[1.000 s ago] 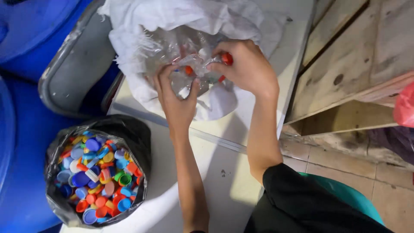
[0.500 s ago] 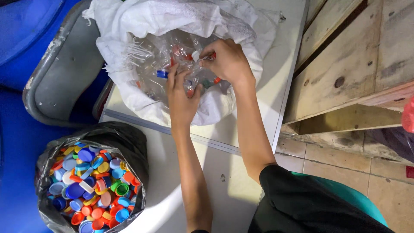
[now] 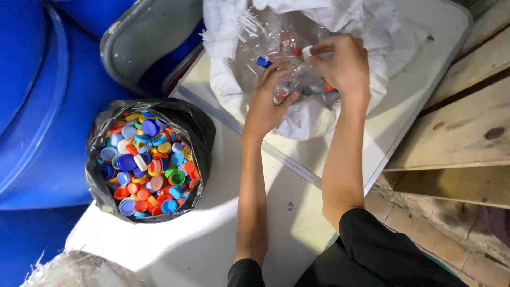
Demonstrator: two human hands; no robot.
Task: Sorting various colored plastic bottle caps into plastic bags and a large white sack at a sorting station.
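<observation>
White tabletop [image 3: 223,234] spreads below me, with blue drums [image 3: 37,106] at its left edge and bare wooden planks [image 3: 457,133] off to the right; at the far end stands a white sack [image 3: 313,119], its mouth rolled open, full of crushed clear plastic bottles [image 3: 265,40]. My right hand [image 3: 342,64] is inside the sack's mouth, fingers curled shut, thumb and forefinger pinched on a small white cap [image 3: 307,51] that sits on the neck of one clear bottle; the grip is tight, with no gap showing between fingertips and cap. My left hand [image 3: 268,101] lies just beside it, lower in the sack; its fingers are half bent and spread over the clear plastic, pressing on the bottle's body; whether they close fully round it I cannot tell, since the plastic is see-through and tangled with the rest. A blue cap [image 3: 264,61] on another bottle shows just above my left fingertips, not touched by either hand. Nearer to me and to the left, well apart from both hands, a black bag [image 3: 202,133] stands open on the table, heaped with loose bottle caps [image 3: 146,159] in blue, red, orange, yellow, green and white; a grey tray rim [image 3: 133,37] lies beyond it, against the drums.
</observation>
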